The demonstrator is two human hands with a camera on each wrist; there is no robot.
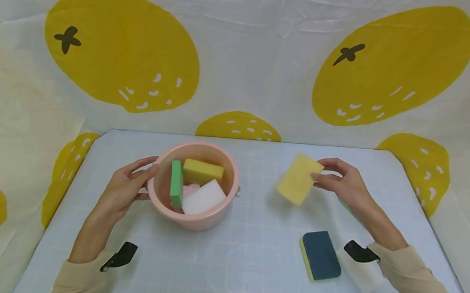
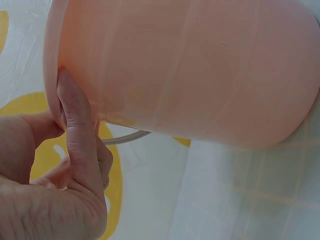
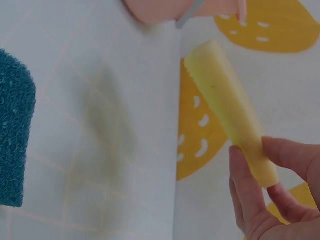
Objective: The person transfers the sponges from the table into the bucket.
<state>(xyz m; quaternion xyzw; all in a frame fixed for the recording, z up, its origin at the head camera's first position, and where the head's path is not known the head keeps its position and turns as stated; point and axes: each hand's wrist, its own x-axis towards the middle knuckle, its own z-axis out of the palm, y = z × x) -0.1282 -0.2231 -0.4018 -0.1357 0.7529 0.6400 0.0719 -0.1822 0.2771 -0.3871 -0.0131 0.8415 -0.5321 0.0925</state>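
A pink bowl (image 1: 210,218) stands on the pale blue mat and holds a green sponge (image 1: 176,183), a yellow sponge (image 1: 202,171) and a white sponge (image 1: 204,196). My left hand (image 1: 124,191) grips the bowl's left rim, thumb pressed on the wall (image 2: 200,65). My right hand (image 1: 343,183) pinches a pale yellow sponge (image 1: 298,178) by its edge and holds it above the mat, right of the bowl. In the right wrist view the pale yellow sponge (image 3: 230,107) shows edge-on between my fingertips (image 3: 250,185).
A dark blue sponge with a yellow base (image 1: 320,255) lies on the mat (image 1: 242,279) near my right forearm, beside a white block (image 1: 361,277). A lemon-print cloth (image 1: 250,42) walls in the back and sides.
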